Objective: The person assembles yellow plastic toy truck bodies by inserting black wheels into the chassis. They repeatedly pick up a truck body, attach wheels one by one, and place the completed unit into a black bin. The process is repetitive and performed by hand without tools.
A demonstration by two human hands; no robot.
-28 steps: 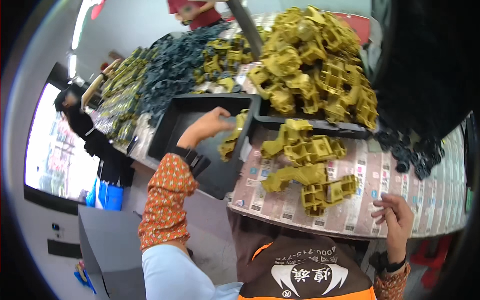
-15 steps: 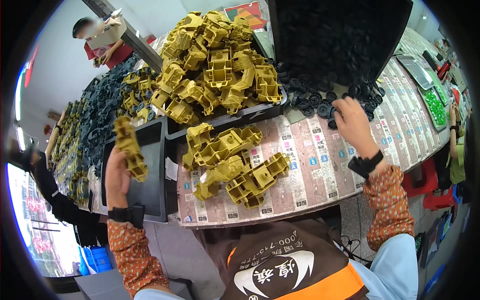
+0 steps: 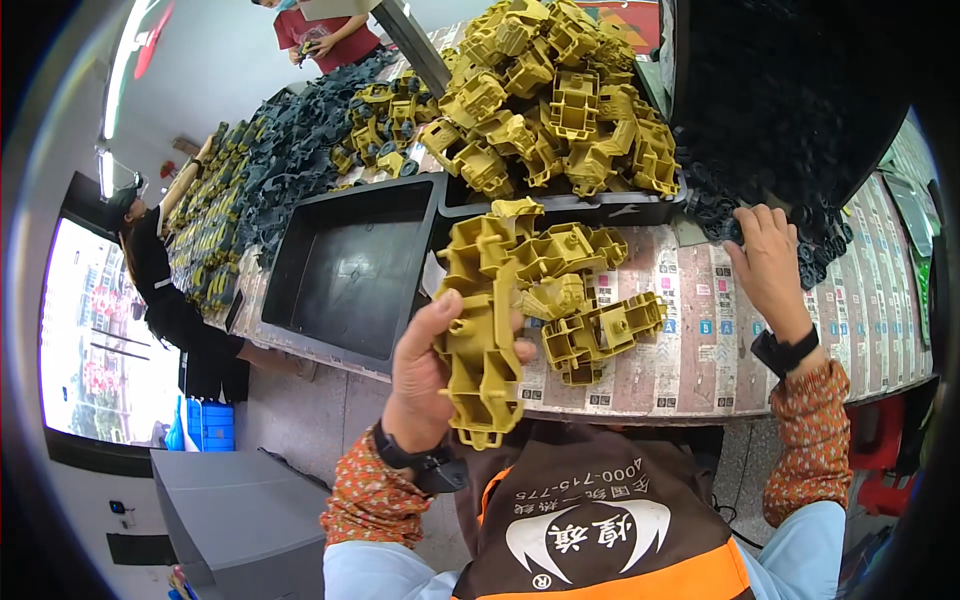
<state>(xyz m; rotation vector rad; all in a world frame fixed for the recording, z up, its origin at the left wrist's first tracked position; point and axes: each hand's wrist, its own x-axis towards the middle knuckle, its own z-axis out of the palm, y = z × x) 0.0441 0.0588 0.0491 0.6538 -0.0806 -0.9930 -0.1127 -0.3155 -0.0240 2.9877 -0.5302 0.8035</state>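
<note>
1. Head view, left hand (image 3: 420, 375): fingers wrapped round one yellow molded part (image 3: 478, 345), thumb on its near-left edge, fingertips showing on the far side. Part is above the front edge of the bench (image 3: 690, 355), long axis toward the wearer. Ribbed, hollow side faces up; that grip probably keeps the cavities unobstructed.
2. Right hand (image 3: 768, 255): at the edge of a pile of black wheels (image 3: 822, 250), fingers bent, thumb spread. Dark round piece by the thumb; can't tell if it's pinched or just behind.
3. Loose yellow parts (image 3: 605, 335) lie on the bench right of the held one, ribs mostly up, likely put there for easy reach.
4. Heaped yellow parts (image 3: 560, 95) overfill a black tray (image 3: 640, 212) behind them; presumably bulk stock, given the jumbled stacking.
5. Second black tray (image 3: 345, 265) sits left, beside the first, likely there to be within left-hand reach.
6. Dark grey parts (image 3: 310, 140) spread farther back, left.
</note>
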